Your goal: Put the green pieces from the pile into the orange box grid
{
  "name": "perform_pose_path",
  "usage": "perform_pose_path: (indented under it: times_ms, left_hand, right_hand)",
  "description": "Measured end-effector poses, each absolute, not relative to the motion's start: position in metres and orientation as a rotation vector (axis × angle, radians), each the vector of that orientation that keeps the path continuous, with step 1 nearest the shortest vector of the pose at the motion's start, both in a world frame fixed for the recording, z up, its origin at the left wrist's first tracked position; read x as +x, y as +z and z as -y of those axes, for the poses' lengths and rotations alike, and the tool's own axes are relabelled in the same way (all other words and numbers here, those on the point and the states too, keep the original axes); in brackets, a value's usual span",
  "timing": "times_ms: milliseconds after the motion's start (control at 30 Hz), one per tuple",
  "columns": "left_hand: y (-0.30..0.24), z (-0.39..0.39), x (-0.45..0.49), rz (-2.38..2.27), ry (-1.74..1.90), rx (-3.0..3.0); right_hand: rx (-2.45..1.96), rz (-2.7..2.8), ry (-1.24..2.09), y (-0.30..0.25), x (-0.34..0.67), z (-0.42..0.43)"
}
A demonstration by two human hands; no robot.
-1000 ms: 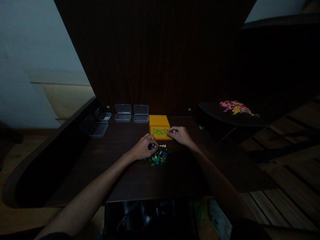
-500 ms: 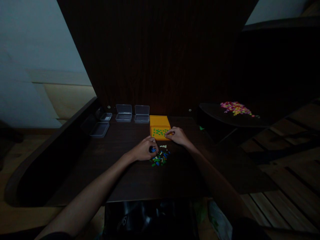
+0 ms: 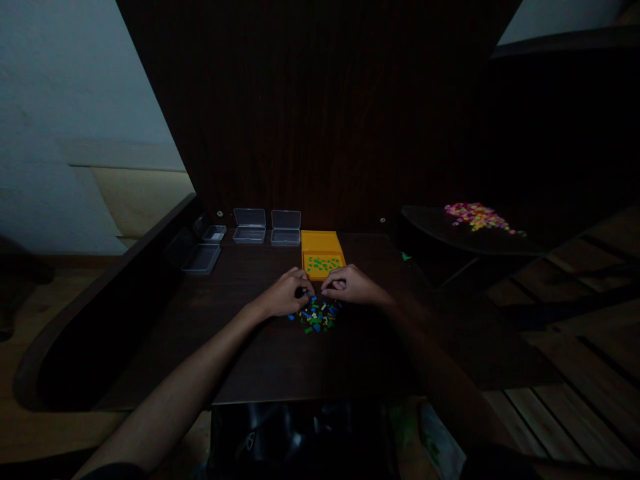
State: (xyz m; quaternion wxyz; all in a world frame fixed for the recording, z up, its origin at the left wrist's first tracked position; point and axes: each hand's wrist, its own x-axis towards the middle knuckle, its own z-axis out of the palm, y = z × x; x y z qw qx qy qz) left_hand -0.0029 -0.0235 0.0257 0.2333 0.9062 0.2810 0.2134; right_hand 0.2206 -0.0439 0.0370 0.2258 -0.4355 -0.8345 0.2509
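Note:
A pile of small toy building bricks (image 3: 317, 327) in blue, green, white and yellow lies on the dark table. My left hand (image 3: 289, 293) rests at the pile's left side, its fingers curled in a pinch; whatever is between them is too small to see. Across from it, my right hand (image 3: 354, 285) hovers at the upper right of the pile, with thumb and fingertips drawn together; I cannot make out anything in them. Just behind the hands stands an open yellow box (image 3: 320, 241) with several green bricks (image 3: 318, 263) spread on its floor. The right hand overlaps its front right corner.
Clear plastic boxes with raised lids stand left of the yellow one: one (image 3: 285, 237) close by, another (image 3: 249, 235) beside it, more (image 3: 202, 259) by the side panel. Colourful beads (image 3: 477, 216) lie on a raised shelf at right. A tall dark panel (image 3: 320, 120) rises behind.
My right hand has moved from inside the yellow box down toward the pile. My left hand has shifted slightly left and up, and a blue brick now shows beneath it.

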Motion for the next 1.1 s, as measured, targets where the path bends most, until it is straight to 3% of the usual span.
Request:
perform_pose_path:
  times_ms: [1100]
  left_hand:
    - [0.018,0.015,-0.009,-0.875,0.786,2.483]
  right_hand:
    - [-1.293,2.515,0.744,0.035,0.203,0.055]
